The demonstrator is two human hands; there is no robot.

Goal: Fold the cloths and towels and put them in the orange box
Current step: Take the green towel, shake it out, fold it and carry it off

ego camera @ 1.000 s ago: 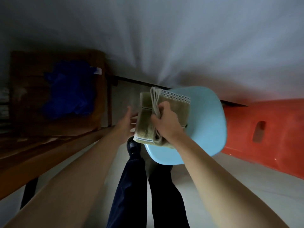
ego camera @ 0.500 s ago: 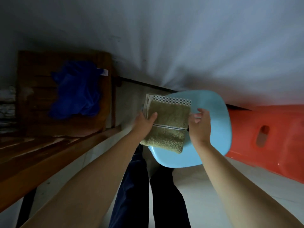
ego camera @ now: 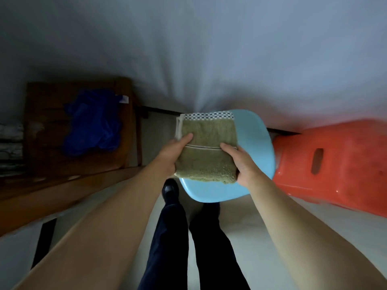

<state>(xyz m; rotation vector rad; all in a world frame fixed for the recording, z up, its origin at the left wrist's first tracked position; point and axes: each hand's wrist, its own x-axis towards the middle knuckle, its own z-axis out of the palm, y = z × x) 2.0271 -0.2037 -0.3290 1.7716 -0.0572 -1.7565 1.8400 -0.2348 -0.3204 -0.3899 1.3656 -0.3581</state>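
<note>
A folded olive-green towel [ego camera: 207,149] with a blue-and-white checked border sits between both my hands, above a light-blue chair seat [ego camera: 254,155]. My left hand [ego camera: 170,154] holds its left edge, thumb on top. My right hand [ego camera: 240,164] holds its right edge, thumb lying across the towel's stripe. The orange box [ego camera: 335,164] stands on the floor at the right, with a handle slot in its side. A crumpled blue cloth [ego camera: 94,122] lies on a dark wooden surface [ego camera: 41,130] at the left.
A white wall fills the upper view. A wooden rail [ego camera: 69,191] runs along the left below the wooden surface. My legs in dark trousers [ego camera: 167,237] and a black shoe stand on the pale floor beneath the towel.
The towel went from bunched in my right hand to flat between both hands. My right hand has now closed onto the towel's right edge, and the towel sits lower and more level.
</note>
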